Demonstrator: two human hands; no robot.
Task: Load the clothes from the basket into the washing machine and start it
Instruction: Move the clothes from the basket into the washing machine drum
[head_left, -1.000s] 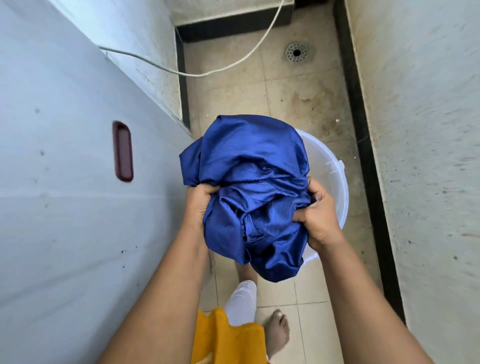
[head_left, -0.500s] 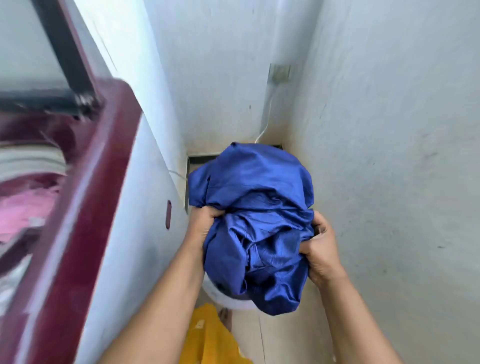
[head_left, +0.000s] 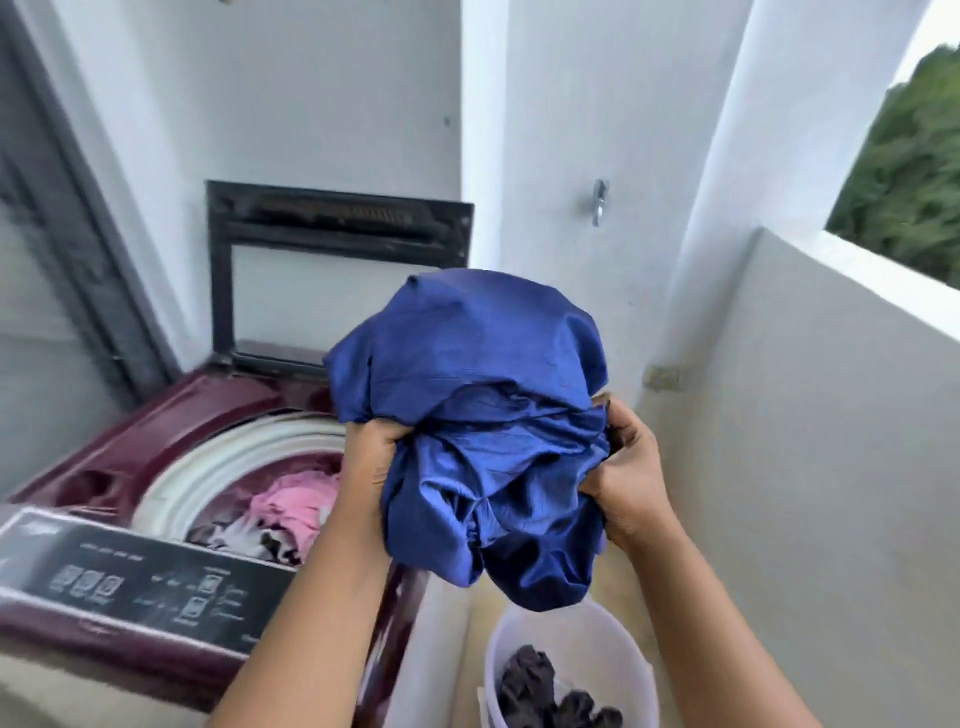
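Blue garment (head_left: 483, 415), bunched, gripped by left hand (head_left: 371, 457) and right hand (head_left: 626, 483), both clenched on its sides, held above white basket (head_left: 618, 654) beside open washing machine (head_left: 171, 431) holding pink clothing (head_left: 296, 501).

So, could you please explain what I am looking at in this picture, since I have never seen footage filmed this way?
There is no robot here: a person wears one wide-angle camera on the head, looking forward and down, so you see their own bare arms. The left hand and right hand each have a grip on a bunched blue cloth, held up in the air. To the left stands a maroon top-loading washing machine with its lid raised; pink and other clothes already lie in the drum. The dark strip nearest the viewer is its control panel. Below, on the floor, a white bucket has dark clothes in it.
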